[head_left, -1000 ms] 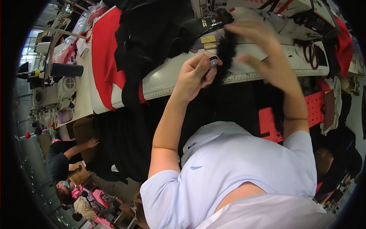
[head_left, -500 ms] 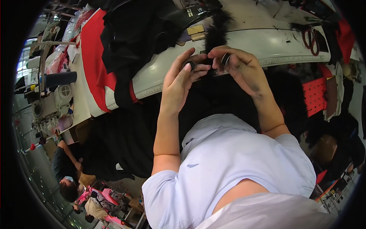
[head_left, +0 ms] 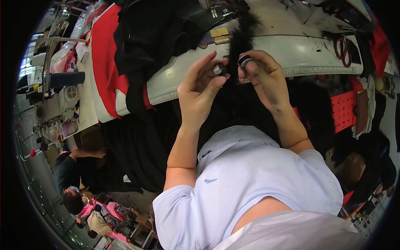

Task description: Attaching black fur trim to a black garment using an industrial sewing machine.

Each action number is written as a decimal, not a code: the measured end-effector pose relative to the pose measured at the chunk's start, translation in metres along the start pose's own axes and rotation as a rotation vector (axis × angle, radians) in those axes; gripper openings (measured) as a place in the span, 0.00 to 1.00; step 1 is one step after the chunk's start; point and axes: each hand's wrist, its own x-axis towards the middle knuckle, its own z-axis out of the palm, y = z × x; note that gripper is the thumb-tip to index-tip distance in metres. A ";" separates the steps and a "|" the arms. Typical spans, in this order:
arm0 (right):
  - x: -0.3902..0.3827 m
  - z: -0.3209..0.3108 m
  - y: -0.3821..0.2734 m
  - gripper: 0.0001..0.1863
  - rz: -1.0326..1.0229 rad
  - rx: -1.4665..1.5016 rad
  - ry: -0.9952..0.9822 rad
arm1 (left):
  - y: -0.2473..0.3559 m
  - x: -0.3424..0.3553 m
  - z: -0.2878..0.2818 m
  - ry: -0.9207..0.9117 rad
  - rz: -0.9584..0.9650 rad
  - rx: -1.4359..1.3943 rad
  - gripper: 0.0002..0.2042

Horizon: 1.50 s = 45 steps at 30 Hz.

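Observation:
My left hand (head_left: 199,89) is raised over the table's near edge, pinching a small silver and dark bobbin case (head_left: 218,69) between thumb and fingers. Just to its right, my right hand (head_left: 266,77) grips a small silver-rimmed bobbin (head_left: 244,61) wound with black thread, the thumb pressed against it. A narrow gap separates the two pieces. Behind them a strip of black fluffy trim (head_left: 243,39) hangs down over the edge. Black cloth (head_left: 225,108) lies below my hands, toward my lap.
A ruler (head_left: 316,68) runs along the white table's near edge. Black material (head_left: 154,37) and red fabric (head_left: 104,62) drape over the left side. Red-handled scissors (head_left: 343,52) lie at the right, near a red perforated basket (head_left: 342,111). Another person (head_left: 68,175) works at far left.
My hands have drawn slightly apart, and the bobbin case has turned to show its shiny side. The bobbin has tilted in my right fingers. The person at left has stretched out an arm.

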 end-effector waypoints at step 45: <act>0.005 0.023 -0.006 0.16 -0.613 -0.945 -0.115 | -0.016 0.002 -0.002 0.141 -0.159 -0.423 0.13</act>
